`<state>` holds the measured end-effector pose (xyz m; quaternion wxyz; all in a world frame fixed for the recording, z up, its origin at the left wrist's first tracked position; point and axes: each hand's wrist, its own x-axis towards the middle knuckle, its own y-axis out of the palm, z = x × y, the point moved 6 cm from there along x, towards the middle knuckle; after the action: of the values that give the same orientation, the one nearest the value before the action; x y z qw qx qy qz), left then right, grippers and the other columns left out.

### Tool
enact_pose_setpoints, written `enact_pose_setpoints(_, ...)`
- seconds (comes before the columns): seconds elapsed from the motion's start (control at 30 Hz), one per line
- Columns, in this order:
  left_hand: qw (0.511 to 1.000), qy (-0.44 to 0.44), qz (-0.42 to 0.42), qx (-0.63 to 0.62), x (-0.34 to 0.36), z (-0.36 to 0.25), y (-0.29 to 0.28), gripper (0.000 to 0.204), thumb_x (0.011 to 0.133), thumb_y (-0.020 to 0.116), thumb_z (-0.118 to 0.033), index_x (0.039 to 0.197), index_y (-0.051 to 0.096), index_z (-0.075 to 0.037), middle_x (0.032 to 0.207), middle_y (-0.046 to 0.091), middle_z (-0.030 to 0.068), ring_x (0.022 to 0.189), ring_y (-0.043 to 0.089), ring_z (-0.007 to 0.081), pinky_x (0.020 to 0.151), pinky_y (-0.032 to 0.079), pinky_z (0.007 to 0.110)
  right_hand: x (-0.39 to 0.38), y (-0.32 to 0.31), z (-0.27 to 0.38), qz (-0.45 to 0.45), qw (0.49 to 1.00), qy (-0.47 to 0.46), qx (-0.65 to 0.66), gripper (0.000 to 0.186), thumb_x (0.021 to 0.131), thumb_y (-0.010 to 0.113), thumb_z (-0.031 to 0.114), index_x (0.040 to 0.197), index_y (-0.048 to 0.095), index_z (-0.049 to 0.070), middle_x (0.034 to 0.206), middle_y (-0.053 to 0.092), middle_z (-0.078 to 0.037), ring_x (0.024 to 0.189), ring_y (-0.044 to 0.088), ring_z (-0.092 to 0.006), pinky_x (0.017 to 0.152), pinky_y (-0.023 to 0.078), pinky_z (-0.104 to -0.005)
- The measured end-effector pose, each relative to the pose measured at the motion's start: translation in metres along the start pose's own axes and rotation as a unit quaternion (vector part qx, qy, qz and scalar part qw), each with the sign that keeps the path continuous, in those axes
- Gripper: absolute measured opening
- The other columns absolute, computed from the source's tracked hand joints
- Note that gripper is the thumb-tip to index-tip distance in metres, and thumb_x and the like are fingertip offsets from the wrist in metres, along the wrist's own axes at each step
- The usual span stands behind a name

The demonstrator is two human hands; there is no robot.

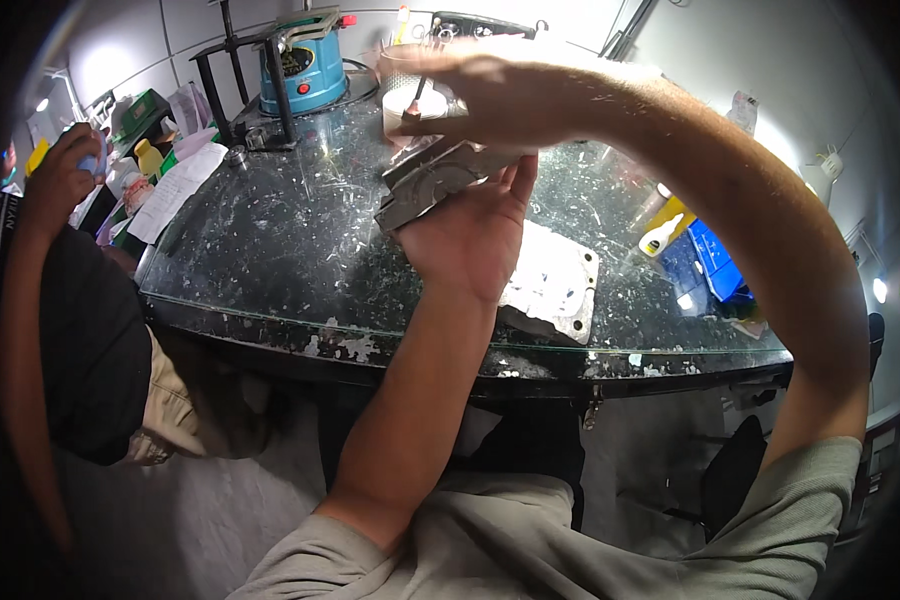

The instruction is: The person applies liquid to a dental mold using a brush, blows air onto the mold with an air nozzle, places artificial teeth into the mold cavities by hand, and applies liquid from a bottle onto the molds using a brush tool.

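Observation:
A grey, angular metal-looking block [435, 185] with a curved recess rests in my upturned left hand [470, 235]; the fingers curl round its far side. My right hand [510, 100] reaches across above the block from the right, somewhat blurred. Its fingers and thumb are stretched out to the left and apart. Between them shows a pale cup [398, 108], and a dark-handled brush-like stick [420, 92] with a reddish-brown end is seen against it. Whether the thumb touches the stick or the cup is unclear.
Beneath my hands is a scratched black table [300, 230]. A pale plate with holes [570, 285] lies on it. Behind stand a blue device [305, 75] and a black metal frame [275, 95]. Right are a yellow bottle [665, 232] and blue tray [718, 262]. Another person's hand [65, 170] is far left.

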<state>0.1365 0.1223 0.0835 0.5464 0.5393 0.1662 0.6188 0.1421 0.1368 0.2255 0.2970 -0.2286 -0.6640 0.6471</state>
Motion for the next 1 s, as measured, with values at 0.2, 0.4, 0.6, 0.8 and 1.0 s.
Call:
enact_pose_setpoints(0.2,0.999,0.032,-0.026,-0.024,0.006,0.0,0.001,0.053,0.102,0.055,-0.031,0.142,0.048,0.003,0.14,0.05,0.0247,0.137,0.043,0.0446,0.113,0.045,0.059,-0.009,-0.008,-0.011,-0.005,1.0,-0.005,0.02,0.072,0.096,0.053,0.071,0.155,0.049,0.03,0.157,0.048,-0.013,0.141,0.051,-0.032,0.116,0.045,-0.0476)
enact_pose_setpoints(0.4,0.999,0.039,-0.005,-0.013,0.005,0.0,0.012,0.046,0.101,0.056,-0.027,0.133,0.057,0.006,0.138,0.051,0.0241,0.129,0.049,0.0409,0.111,0.047,0.057,-0.017,-0.002,-0.039,0.11,0.987,0.107,0.041,0.073,0.097,0.046,0.075,0.146,0.06,0.023,0.157,0.049,-0.013,0.145,0.047,-0.0298,0.119,0.039,-0.0497)
enact_pose_setpoints(0.6,0.998,0.014,-0.061,0.022,0.007,0.004,0.008,0.047,0.098,0.059,-0.041,0.13,0.065,-0.007,0.128,0.067,0.0149,0.118,0.062,0.0379,0.109,0.047,0.054,-0.056,-0.032,-0.026,-0.072,0.997,0.01,0.007,0.08,0.097,0.039,0.077,0.155,0.048,0.023,0.162,0.044,-0.012,0.147,0.045,-0.0329,0.119,0.038,-0.0495)
enact_pose_setpoints(0.8,0.998,-0.023,0.018,0.057,0.009,0.008,0.022,0.072,0.089,0.065,-0.055,0.143,0.058,-0.007,0.137,0.062,0.0158,0.124,0.056,0.0392,0.107,0.045,0.053,-0.176,-0.023,-0.016,-0.269,0.961,0.038,0.062,0.08,0.101,0.044,0.069,0.158,0.041,0.012,0.16,0.045,-0.019,0.148,0.043,-0.0348,0.122,0.031,-0.0519)
enact_pose_setpoints(1.0,0.992,-0.113,0.054,-0.015,0.007,0.01,0.041,0.08,0.088,0.067,-0.057,0.147,0.051,-0.005,0.15,0.049,0.0245,0.132,0.05,0.0415,0.105,0.045,0.057,-0.276,0.101,-0.026,-0.295,0.895,0.279,0.186,0.096,0.097,0.037,0.079,0.161,0.033,0.006,0.16,0.042,-0.019,0.153,0.034,-0.0333,0.126,0.012,-0.0556)
